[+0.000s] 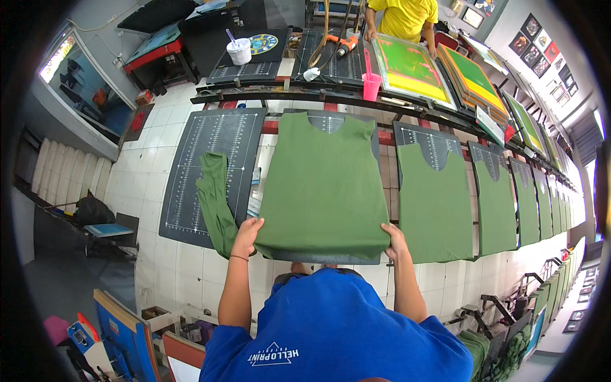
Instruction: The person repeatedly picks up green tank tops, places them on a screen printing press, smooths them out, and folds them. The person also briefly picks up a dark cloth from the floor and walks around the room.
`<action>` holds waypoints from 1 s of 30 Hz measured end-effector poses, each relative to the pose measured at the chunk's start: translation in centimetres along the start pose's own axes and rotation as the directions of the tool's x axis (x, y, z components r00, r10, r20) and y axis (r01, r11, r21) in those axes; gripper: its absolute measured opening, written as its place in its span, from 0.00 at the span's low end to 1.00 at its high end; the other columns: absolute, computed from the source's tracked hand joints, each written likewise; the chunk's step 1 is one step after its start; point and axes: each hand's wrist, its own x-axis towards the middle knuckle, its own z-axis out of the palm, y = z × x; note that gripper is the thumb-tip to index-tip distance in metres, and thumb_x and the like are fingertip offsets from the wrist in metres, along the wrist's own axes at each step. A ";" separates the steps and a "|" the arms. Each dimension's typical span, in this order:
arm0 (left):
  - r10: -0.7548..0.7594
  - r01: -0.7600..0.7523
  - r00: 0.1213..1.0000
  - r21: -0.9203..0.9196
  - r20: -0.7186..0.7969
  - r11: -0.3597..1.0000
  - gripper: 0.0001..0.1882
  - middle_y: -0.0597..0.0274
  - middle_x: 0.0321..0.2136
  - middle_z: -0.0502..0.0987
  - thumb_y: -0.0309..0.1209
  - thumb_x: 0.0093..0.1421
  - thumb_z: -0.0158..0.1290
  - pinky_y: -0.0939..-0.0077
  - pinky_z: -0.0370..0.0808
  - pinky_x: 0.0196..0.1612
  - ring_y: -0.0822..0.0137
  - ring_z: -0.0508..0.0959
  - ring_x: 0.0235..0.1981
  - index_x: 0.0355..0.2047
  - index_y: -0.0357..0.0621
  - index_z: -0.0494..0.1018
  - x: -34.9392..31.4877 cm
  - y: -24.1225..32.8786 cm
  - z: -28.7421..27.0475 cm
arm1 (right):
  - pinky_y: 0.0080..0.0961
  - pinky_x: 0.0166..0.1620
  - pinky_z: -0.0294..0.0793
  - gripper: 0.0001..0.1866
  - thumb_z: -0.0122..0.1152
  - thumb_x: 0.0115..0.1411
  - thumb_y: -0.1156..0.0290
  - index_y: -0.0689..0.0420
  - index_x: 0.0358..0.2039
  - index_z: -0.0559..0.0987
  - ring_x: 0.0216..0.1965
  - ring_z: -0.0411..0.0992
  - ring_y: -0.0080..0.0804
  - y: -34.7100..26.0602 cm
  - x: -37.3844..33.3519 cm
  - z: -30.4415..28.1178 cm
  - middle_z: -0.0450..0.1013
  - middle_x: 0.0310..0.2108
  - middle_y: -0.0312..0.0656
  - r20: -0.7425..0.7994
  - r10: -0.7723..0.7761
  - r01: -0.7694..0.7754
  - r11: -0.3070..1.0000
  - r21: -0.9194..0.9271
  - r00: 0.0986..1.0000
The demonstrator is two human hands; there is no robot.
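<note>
A green shirt panel [324,184] is spread over a dark printing board in front of me, its scooped neckline at the far end. My left hand [249,235] is closed on the near left corner of its hem. The near right corner is pinched in my right hand [395,240], with the thumb on top. Between the hands the hem hangs slightly wrinkled over the board's near edge. Left of it, a crumpled narrow green cloth [216,197] lies on a gridded board [178,184], its lower end beside my left wrist.
Several boards carrying green panels [436,204] run off to the right. Behind is a rail shelf with a white tub [239,51], an orange heat gun [345,46], a pink cup [371,86] and framed screens [414,67]. A person in yellow [407,18] stands there, hands at a screen.
</note>
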 end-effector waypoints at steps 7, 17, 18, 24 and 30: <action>0.249 -0.168 0.962 0.476 -0.112 0.863 0.15 0.68 0.26 0.68 0.37 0.71 0.47 0.74 0.68 0.35 0.74 0.67 0.29 0.31 0.39 0.69 -5.5 -7.2 -1.4 | 0.27 0.39 0.80 0.13 0.60 0.65 0.70 0.62 0.47 0.77 0.38 0.78 0.28 3.9 -6.3 -5.4 0.79 0.38 0.40 -0.083 0.159 -0.179 0.918 -0.353 0.984; 0.216 0.006 0.956 0.748 -0.199 0.664 0.16 0.45 0.26 0.73 0.37 0.71 0.44 0.58 0.71 0.36 0.52 0.75 0.29 0.33 0.35 0.67 -12.2 -14.0 -4.5 | 0.22 0.33 0.69 0.13 0.70 0.60 0.61 0.58 0.35 0.83 0.27 0.69 0.21 9.3 -9.8 -9.4 0.76 0.27 0.32 -0.109 0.302 -0.287 0.643 -0.710 0.947; 0.221 0.019 0.954 0.777 -0.202 0.630 0.16 0.43 0.26 0.74 0.37 0.71 0.44 0.55 0.71 0.36 0.48 0.76 0.30 0.33 0.35 0.67 -12.2 -15.0 -5.1 | 0.21 0.27 0.66 0.13 0.70 0.59 0.59 0.56 0.32 0.83 0.22 0.65 0.19 9.8 -9.8 -9.9 0.73 0.23 0.29 -0.107 0.297 -0.279 0.635 -0.720 0.949; 0.330 0.035 0.913 0.851 -0.241 0.525 0.13 0.44 0.31 0.77 0.34 0.68 0.49 0.51 0.73 0.39 0.41 0.77 0.34 0.33 0.36 0.70 -8.8 -6.5 -1.8 | 0.34 0.43 0.77 0.26 0.62 0.60 0.42 0.55 0.37 0.85 0.37 0.79 0.36 6.7 -6.4 -10.9 0.81 0.32 0.48 -0.202 0.498 0.006 -0.385 -0.923 0.843; 0.696 -0.564 0.666 0.792 0.269 0.234 0.13 0.46 0.42 0.75 0.25 0.63 0.53 0.55 0.71 0.49 0.45 0.74 0.45 0.48 0.36 0.72 8.2 6.4 8.8 | 0.42 0.53 0.73 0.22 0.62 0.63 0.65 0.62 0.54 0.74 0.50 0.74 0.56 -5.4 8.2 5.3 0.76 0.48 0.55 0.302 -0.398 0.332 0.008 -0.943 0.866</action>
